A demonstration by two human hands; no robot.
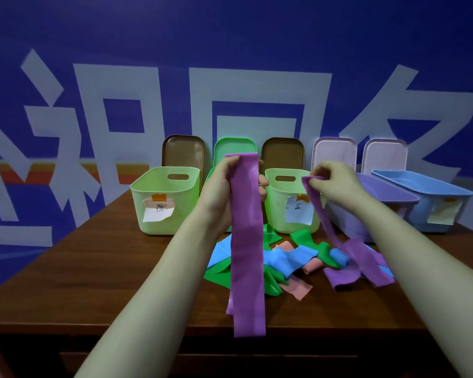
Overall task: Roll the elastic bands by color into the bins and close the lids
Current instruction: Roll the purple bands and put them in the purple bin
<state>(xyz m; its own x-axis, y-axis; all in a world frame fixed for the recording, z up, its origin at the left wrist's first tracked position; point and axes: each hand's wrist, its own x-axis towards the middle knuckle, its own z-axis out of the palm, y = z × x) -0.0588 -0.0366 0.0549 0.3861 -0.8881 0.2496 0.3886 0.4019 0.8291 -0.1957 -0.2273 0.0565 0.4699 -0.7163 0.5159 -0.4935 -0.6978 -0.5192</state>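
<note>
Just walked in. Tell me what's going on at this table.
A person is sorting elastic bands. The left hand holds one end of a purple band up high, so it hangs past the table edge. The right hand pinches what looks like its other end. More bands lie piled, unrolled. The bins stand open, lids leaning against the wall.

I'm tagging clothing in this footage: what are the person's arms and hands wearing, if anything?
Nothing shows. The left hand and the right hand are bare, with no gloves, rings, watch or bracelets visible. Both forearms are uncovered as far as the picture's lower edge; no sleeve comes into view.
</note>
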